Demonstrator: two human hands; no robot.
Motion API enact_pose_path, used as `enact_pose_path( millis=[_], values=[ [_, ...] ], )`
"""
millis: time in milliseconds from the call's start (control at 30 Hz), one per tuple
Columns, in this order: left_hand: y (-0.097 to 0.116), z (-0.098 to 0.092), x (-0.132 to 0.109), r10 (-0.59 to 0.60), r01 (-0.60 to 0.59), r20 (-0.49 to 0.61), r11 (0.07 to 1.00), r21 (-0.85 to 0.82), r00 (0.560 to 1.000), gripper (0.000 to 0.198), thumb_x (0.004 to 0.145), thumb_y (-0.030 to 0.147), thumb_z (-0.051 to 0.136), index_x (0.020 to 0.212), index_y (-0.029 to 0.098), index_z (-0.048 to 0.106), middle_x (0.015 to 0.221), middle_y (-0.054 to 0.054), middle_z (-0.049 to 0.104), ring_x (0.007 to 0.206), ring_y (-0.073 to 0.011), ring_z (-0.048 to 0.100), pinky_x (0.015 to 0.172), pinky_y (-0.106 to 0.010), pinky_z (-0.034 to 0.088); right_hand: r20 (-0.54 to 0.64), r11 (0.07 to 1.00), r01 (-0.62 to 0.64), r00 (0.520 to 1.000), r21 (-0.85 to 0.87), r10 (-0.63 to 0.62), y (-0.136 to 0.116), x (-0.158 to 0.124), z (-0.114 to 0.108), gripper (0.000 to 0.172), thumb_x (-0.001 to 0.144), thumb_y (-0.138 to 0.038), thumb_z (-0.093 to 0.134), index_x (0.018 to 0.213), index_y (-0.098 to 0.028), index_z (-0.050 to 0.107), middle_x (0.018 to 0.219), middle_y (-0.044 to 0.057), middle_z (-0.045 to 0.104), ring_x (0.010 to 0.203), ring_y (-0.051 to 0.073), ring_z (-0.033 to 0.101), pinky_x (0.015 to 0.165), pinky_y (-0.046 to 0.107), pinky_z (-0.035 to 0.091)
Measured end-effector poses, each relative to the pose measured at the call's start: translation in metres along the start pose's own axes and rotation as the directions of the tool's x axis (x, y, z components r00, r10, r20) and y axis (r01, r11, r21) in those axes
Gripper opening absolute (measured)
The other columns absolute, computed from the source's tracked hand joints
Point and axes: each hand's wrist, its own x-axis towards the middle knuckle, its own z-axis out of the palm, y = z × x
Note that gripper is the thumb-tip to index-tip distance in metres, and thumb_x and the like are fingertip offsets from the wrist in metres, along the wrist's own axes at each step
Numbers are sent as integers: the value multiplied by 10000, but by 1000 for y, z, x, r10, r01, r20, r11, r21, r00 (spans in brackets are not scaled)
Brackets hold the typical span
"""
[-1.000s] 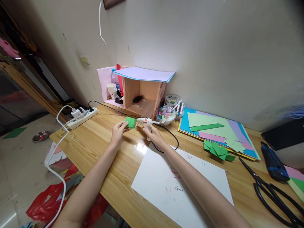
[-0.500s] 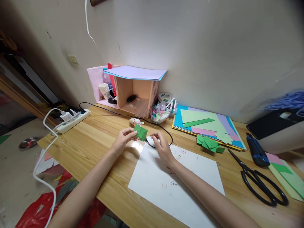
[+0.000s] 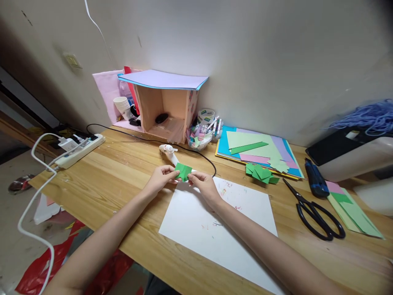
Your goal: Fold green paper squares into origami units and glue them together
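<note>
A small piece of folded green paper [image 3: 183, 171] is held up between my two hands, over the far left corner of a white sheet [image 3: 187, 221]. My left hand [image 3: 161, 179] pinches its left edge between thumb and fingers. At its lower right edge, the thumb and fingertips of my right hand [image 3: 205, 186] are closed on it. Just behind the paper lies a white glue gun [image 3: 168, 151], its handle partly covered by the paper and hands. Coloured marks dot the white sheet beneath my right forearm.
Black scissors [image 3: 316, 215] and a blue-black cutter [image 3: 316, 180] lie on the right. Folded green pieces [image 3: 260, 174] sit before stacked coloured paper [image 3: 224, 141]. A cardboard box house [image 3: 190, 108] and a tub of paper scraps [image 3: 199, 141] stand behind. A power strip [image 3: 81, 152] is left.
My right hand has come left from the glue gun's cord and now grips the green paper's right edge. The glue gun shows more fully behind the paper. The camera view has shifted.
</note>
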Motion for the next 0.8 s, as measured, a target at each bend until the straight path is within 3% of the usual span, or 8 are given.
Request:
enact_pose_path(
  millis=[567,800],
  values=[
    [-4,7,-1,39,-39,21,999,19,999,345,576,425,732,668,136,570,678,-23,668,628,-148,641,659,-283,521,-44,993,20,999,-118,-26,-3,-1,1,330,725,-450,595,583,-156,549,534,-26,503,521,103,443,537,230,337],
    [-9,11,-3,41,-42,11,993,109,999,345,579,403,735,753,135,603,656,-13,642,612,-133,596,576,-236,483,-37,984,72,996,-163,-79,-3,-2,2,322,764,-427,548,581,-166,509,544,-30,490,529,100,446,535,223,348]
  ],
)
